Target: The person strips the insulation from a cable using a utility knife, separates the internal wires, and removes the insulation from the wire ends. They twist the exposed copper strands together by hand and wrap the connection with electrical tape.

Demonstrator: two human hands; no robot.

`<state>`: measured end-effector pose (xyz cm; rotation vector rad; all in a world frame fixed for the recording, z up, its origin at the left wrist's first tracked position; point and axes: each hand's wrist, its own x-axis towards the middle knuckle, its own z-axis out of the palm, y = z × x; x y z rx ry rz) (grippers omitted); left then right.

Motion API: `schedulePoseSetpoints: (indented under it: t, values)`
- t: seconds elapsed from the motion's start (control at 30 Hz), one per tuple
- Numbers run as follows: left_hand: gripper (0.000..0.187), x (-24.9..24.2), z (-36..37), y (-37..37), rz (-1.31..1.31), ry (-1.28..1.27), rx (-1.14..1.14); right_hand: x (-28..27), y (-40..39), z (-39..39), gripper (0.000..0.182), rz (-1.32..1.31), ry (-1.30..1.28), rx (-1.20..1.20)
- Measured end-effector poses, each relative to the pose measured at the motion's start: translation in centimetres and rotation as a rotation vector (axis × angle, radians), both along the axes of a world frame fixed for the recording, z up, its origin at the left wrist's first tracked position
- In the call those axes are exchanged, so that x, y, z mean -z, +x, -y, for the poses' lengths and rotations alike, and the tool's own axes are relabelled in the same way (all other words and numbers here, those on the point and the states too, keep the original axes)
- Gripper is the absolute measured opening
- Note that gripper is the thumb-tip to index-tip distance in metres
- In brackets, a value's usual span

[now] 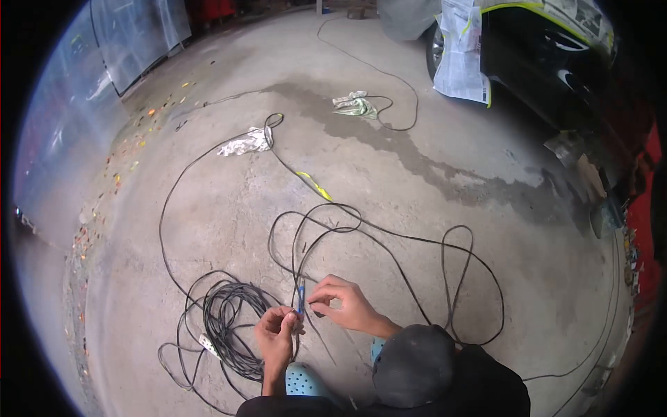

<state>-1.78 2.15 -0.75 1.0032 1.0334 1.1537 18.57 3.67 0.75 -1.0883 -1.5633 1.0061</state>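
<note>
I am squatting on a concrete floor, with my dark-trousered knee (415, 365) and a light-blue clog (306, 381) at the bottom edge. My left hand (276, 335) pinches the lower end of a thin black cable (299, 260). That end has a short blue piece (301, 299) on it. My right hand (344, 304) pinches the same cable just to the right of the blue piece. The fingertips of the two hands are a few centimetres apart. The cable runs away from my hands in loose loops across the floor.
A coil of black cable (229, 320) with a white socket block (208, 343) lies left of my hands. Farther off are a crumpled silver sheet (246, 142), a rag (354, 104) and yellow tape (314, 185). A paper-masked car (465, 55) stands top right, plastic sheeting (139, 35) top left.
</note>
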Motion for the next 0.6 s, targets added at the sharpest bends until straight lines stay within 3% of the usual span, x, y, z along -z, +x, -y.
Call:
schedulePoseSetpoints:
  t: [0.5, 0.53, 0.6]
  values:
    - [0.014, -0.6, 0.8, 0.8, -0.07, -0.059, 0.193, 2.8, -1.1, 0.1, 0.005, -0.088, -0.049, 0.054]
    - [0.015, 1.6, 0.6, 0.2, -0.139, -0.025, 0.204, 2.6, -1.2, 0.1, 0.005, -0.094, -0.033, 0.065]
    - [0.018, 1.1, 0.7, 0.9, -0.092, -0.077, 0.275, 3.4, -1.5, 0.1, 0.005, -0.13, -0.038, 0.06]
